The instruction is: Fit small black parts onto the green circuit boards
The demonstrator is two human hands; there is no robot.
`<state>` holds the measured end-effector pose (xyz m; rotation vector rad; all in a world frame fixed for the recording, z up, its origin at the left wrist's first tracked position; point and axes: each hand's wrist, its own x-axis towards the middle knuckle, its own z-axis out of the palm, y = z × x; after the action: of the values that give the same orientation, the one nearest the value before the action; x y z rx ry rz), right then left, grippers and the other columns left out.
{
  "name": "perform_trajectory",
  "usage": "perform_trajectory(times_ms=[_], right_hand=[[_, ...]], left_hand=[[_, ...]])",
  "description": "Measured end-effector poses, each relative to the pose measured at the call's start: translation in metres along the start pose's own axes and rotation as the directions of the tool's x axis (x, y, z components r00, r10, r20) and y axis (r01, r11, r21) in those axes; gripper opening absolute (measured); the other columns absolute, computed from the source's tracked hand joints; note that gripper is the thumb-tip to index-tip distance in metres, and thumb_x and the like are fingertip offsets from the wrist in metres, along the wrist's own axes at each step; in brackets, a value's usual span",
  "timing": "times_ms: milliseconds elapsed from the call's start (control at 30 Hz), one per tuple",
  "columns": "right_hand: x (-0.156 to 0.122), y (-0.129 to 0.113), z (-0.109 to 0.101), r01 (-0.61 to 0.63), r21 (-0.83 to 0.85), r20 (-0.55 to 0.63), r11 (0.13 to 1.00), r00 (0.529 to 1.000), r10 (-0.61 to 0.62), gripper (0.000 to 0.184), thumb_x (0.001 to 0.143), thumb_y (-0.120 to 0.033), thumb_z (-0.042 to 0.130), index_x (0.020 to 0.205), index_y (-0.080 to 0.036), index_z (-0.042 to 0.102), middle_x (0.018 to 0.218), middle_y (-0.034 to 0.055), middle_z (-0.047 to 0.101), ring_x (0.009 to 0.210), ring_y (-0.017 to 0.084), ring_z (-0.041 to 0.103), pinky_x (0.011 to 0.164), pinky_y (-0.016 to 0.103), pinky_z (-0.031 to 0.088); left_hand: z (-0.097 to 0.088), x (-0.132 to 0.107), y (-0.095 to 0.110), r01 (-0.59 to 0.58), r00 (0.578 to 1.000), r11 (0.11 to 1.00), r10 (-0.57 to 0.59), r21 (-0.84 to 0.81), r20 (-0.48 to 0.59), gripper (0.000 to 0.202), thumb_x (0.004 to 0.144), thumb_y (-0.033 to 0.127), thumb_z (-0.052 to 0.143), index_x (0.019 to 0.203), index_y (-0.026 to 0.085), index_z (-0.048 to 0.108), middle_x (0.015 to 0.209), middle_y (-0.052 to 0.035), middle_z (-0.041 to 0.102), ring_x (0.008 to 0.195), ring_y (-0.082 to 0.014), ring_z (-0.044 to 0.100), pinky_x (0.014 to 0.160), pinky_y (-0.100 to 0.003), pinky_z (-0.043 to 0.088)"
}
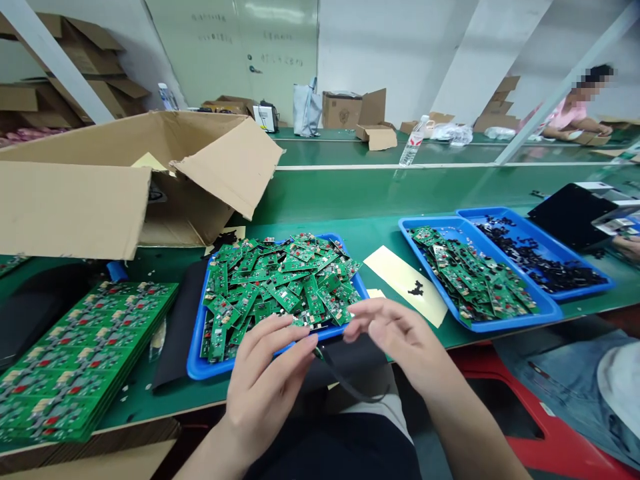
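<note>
My left hand (267,377) is curled just in front of a blue tray (196,347) heaped with small green circuit boards (280,283). Its fingertips pinch a thin black wire (350,387) that trails down toward my lap. My right hand (400,337) hovers at the tray's near right corner, fingers bent and loosely apart, close to the left hand's fingertips. Whether it grips anything is hidden.
A stack of green panel boards (75,360) lies at left beside a black mat (175,333). An open cardboard box (125,180) stands behind. Two more blue trays (500,323) sit at right with boards and black parts. A yellow card (405,283) lies between. Another person (575,110) sits far right.
</note>
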<state>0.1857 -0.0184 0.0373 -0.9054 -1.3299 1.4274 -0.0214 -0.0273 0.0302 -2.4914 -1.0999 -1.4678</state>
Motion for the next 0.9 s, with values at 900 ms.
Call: perform_trajectory(times_ms=[900], right_hand=[[0.002, -0.003, 0.036, -0.369, 0.187, 0.210, 0.911, 0.920, 0.329, 0.017, 0.077, -0.029, 0.065, 0.077, -0.015, 0.055, 0.056, -0.0041, 0.060, 0.039, 0.004, 0.050, 0.040, 0.014, 0.038]], left_hand=[[0.001, -0.011, 0.002, 0.253, 0.967, 0.913, -0.242, -0.318, 0.075, 0.037, 0.080, 0.014, 0.065, 0.114, 0.026, 0.058, 0.092, -0.0045, 0.069, 0.083, -0.0180, 0.067, 0.073, -0.027, 0.058]])
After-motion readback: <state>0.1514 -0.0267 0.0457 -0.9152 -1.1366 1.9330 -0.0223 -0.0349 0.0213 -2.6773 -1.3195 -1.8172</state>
